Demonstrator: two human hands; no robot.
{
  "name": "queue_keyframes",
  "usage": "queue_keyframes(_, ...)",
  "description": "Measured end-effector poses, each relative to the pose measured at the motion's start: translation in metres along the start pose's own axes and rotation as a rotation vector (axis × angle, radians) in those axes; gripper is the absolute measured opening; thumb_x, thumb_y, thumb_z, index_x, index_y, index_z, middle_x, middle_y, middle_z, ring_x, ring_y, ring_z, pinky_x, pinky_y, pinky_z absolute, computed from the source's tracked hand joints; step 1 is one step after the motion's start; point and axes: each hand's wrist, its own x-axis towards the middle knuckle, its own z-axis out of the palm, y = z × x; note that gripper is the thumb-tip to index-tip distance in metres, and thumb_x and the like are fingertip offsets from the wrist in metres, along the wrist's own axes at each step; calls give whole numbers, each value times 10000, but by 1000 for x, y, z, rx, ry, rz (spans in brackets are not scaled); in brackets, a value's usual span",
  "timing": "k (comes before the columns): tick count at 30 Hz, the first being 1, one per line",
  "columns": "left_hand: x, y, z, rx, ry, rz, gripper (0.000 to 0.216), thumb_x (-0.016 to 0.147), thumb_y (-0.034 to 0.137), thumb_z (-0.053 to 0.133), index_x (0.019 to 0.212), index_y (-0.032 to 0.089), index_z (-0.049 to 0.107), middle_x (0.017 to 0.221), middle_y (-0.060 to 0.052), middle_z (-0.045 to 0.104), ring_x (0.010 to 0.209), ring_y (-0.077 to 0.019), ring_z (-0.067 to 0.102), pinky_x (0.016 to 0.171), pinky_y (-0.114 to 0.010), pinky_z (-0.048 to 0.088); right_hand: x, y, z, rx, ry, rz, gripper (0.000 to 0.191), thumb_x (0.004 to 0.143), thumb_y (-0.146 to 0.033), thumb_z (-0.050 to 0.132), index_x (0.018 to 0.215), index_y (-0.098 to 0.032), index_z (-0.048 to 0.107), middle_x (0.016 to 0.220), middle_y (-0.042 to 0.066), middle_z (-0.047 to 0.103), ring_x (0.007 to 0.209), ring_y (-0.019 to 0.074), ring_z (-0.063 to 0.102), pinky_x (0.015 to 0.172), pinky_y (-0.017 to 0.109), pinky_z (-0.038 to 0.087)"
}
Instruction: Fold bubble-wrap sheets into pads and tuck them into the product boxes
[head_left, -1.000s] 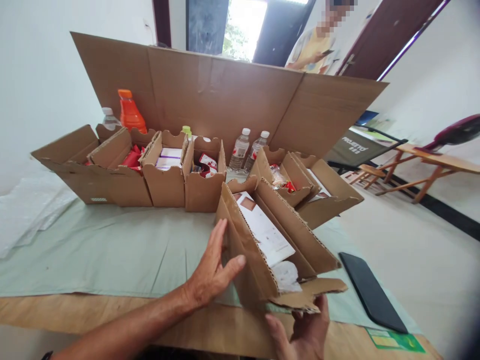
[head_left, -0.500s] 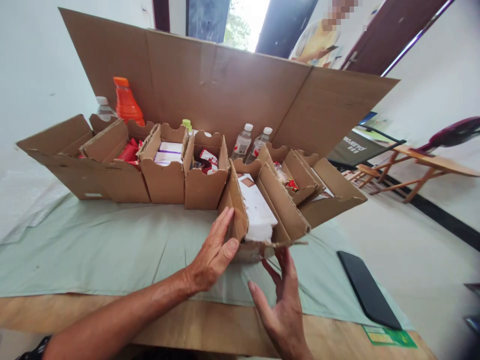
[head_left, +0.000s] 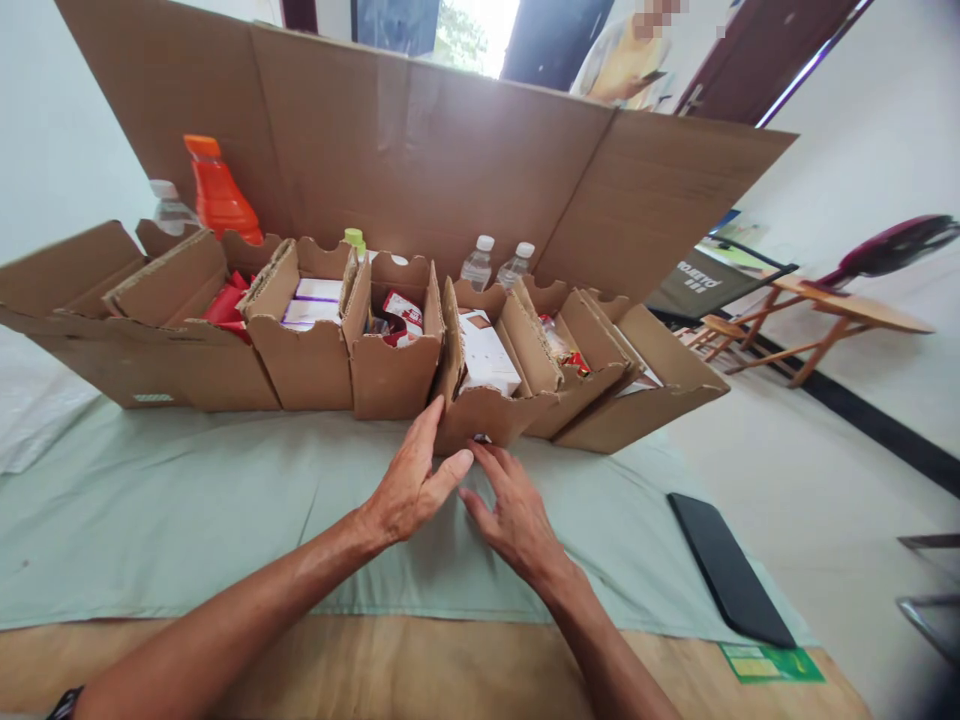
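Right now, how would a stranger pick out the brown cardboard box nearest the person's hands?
Find the wide brown cardboard panel standing behind a row of open brown cardboard boxes. In that row, the brown cardboard box is nearest the left hand and right hand. A white printed carton lies inside it, whereas the boxes on either side hold some red packaging.

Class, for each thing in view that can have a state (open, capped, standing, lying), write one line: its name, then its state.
Left hand: open, at the near box's left edge
Right hand: open, at that box's front
Near box: open-topped, holding a white carton
Orange bottle: capped
Clear bottle pair: capped
Cardboard panel: standing
Black slab: lying flat
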Motion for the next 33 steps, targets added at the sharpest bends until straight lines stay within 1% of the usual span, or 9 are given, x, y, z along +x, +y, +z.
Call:
queue_keyframes(6, 21, 2, 3, 96, 31, -67, 902, 932, 476, 571, 1624, 7, 234, 1698, -288, 289, 1576, -390, 319, 1253, -582, 340, 24, 16, 13, 20, -21, 14, 614, 914, -270, 609, 1507, -142, 512, 1469, 190, 607, 1333, 346, 604, 1108, 560, 527)
queue_keyframes(9, -5, 6, -8, 162, 44, -61, 815, 887, 369, 629, 1590, 51, 364, 1654, -252, 405, 1540, -376, 395, 1280, -595, 287, 13, 23, 18, 33, -37, 14, 673, 889, -293, 629, 1530, -148, 484, 1569, 197, 521, 1444, 339, 521, 1160, 559, 488)
queue_keyframes(12, -52, 2, -34, 360, 2, 22, 553, 913, 316, 626, 1452, 196, 591, 1538, -148, 591, 1432, -331, 547, 1208, -562, 435, 1, 22, 14, 45, -38, 19, 677, 874, -303, 645, 1510, -118, 500, 1613, 231, 456, 1482, 355, 477, 1161, 565, 485)
queue_keyframes(16, -119, -19, -73, 607, 91, 143, 329, 951, 297, 621, 1264, 279, 718, 1381, -90, 715, 1328, -303, 641, 1058, -484, 590, 10, -3, -12, 116, 18, 30, 498, 946, -289, 585, 1432, -183, 574, 1425, 160, 656, 1286, 291, 650, 1051, 475, 570)
queue_keyframes(19, -155, -33, -85, 704, 262, 159, 293, 961, 304, 621, 1235, 297, 723, 1342, -80, 734, 1319, -302, 648, 1010, -457, 617, 46, -41, -33, 238, 59, 29, 504, 974, -260, 545, 1476, -222, 524, 1118, 60, 766, 877, 182, 733, 839, 332, 606)
queue_keyframes(21, -170, -38, -85, 725, 364, 140, 281, 953, 291, 624, 1215, 291, 726, 1337, -88, 731, 1320, -315, 645, 999, -473, 622, 79, -67, -39, 255, 36, 3, 580, 975, -231, 524, 1549, -225, 439, 1016, 21, 765, 759, 152, 704, 771, 291, 574)
queue_keyframes(24, -179, -44, -78, 708, 424, 135, 272, 931, 242, 636, 1181, 288, 733, 1350, -97, 719, 1337, -335, 629, 996, -501, 621, 124, -97, -35, 135, -58, -2, 636, 966, -185, 533, 1584, -227, 389, 963, 4, 778, 764, 170, 709, 762, 288, 533)
queue_keyframes(27, -180, -47, -74, 666, 438, 149, 278, 920, 207, 632, 1165, 284, 739, 1360, -102, 711, 1352, -344, 615, 1000, -508, 618, 152, -106, -23, -22, -75, 62, 469, 967, -187, 560, 1436, -209, 550, 984, 50, 794, 856, 227, 739, 796, 319, 520)
queue_keyframes(33, -179, -48, -74, 635, 458, 176, 269, 930, 174, 610, 1157, 275, 712, 1352, -102, 705, 1350, -333, 610, 993, -508, 613, 159, -106, -17, -123, 25, 121, 201, 973, -201, 518, 1072, -180, 691, 857, 92, 774, 791, 272, 742, 718, 327, 496)
